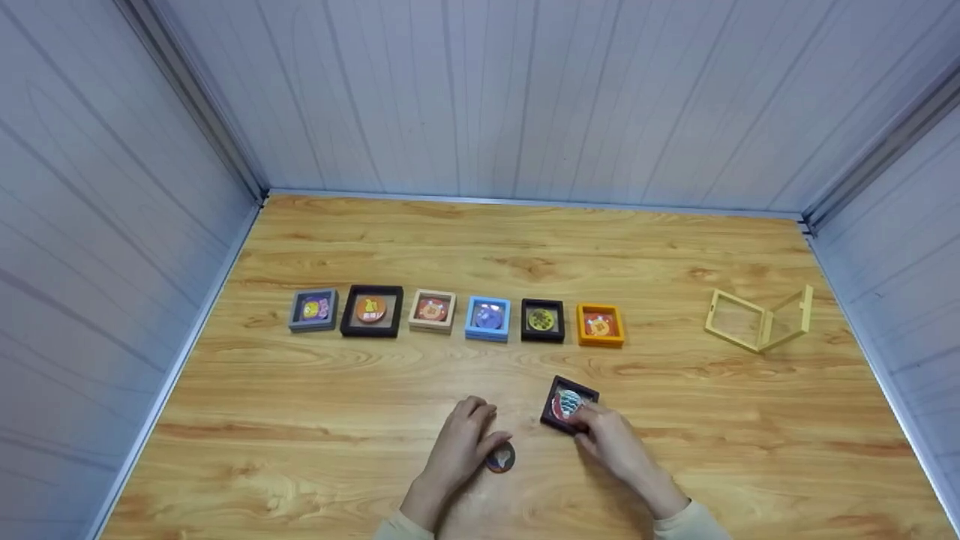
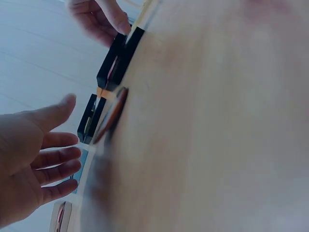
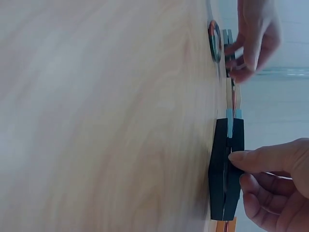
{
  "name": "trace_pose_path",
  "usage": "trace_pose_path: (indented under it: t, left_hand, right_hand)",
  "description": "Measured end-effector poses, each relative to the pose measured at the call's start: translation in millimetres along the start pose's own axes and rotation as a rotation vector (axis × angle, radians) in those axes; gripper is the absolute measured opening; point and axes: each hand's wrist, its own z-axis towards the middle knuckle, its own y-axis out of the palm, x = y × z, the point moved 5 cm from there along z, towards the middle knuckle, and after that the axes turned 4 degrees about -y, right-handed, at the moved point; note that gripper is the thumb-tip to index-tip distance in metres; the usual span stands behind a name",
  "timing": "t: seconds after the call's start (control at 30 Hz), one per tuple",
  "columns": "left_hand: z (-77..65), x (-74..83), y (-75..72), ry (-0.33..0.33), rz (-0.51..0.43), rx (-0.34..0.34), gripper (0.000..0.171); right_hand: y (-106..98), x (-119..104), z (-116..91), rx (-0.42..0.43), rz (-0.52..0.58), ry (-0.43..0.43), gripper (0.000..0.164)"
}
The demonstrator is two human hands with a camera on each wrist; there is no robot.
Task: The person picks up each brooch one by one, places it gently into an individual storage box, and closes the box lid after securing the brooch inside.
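My right hand (image 1: 619, 450) grips the near right side of a small square black display frame (image 1: 553, 414) with a clear window. Its thumb lies at the frame's side seam in the right wrist view, and the other fingers curl over the top. Inside that frame shows a white, teal and red badge (image 1: 567, 403). To the left, my left hand (image 1: 456, 448) hovers low over the table with relaxed fingers, holding nothing. A dark round badge (image 1: 502, 459) lies flat just beside its thumb; in the left wrist view this badge (image 2: 113, 117) sits apart from the hand.
Several closed display frames stand in a row farther back, from a grey one (image 1: 313, 310) at left to an orange one (image 1: 600, 325) at right. A pale yellow frame (image 1: 761, 330) lies unfolded at the far right. White panels (image 1: 480, 97) wall the table (image 1: 360, 450) on three sides.
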Motion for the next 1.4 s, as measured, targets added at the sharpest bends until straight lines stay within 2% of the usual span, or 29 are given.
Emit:
trace_pose_path:
  t: [0.1, 0.33, 0.57, 0.8, 1.2, 1.4]
  left_hand:
    - [-6.8, -2.6, 0.0, 0.008, 0.008, -0.041, 0.045]
    - [-18.3, -2.3, 1.9, 0.076, 0.027, -0.143, 0.061]
    - [-24.2, -2.2, 4.2, 0.073, 0.071, -0.216, 0.073]
    - [-24.6, -2.7, 5.7, 0.082, 0.087, -0.213, 0.069]
    - [-26.1, -0.9, 7.7, 0.085, 0.102, -0.177, 0.052]
    - [-24.9, 1.4, 8.5, 0.097, 0.104, -0.156, 0.044]
  right_hand:
    - [-3.7, 4.6, -2.7, 0.002, -0.009, 0.016, 0.022]
    - [-12.9, 16.8, -9.8, 0.006, -0.033, 0.047, 0.022]
    - [-25.5, 32.0, -18.9, 0.003, -0.07, 0.117, 0.021]
    - [-36.7, 46.9, -26.9, 0.026, -0.125, 0.177, 0.02]
    - [-56.2, 74.6, -34.2, -0.034, -0.137, 0.271, 0.021]
    - [-66.3, 89.9, -32.5, -0.039, -0.154, 0.275, 0.02]
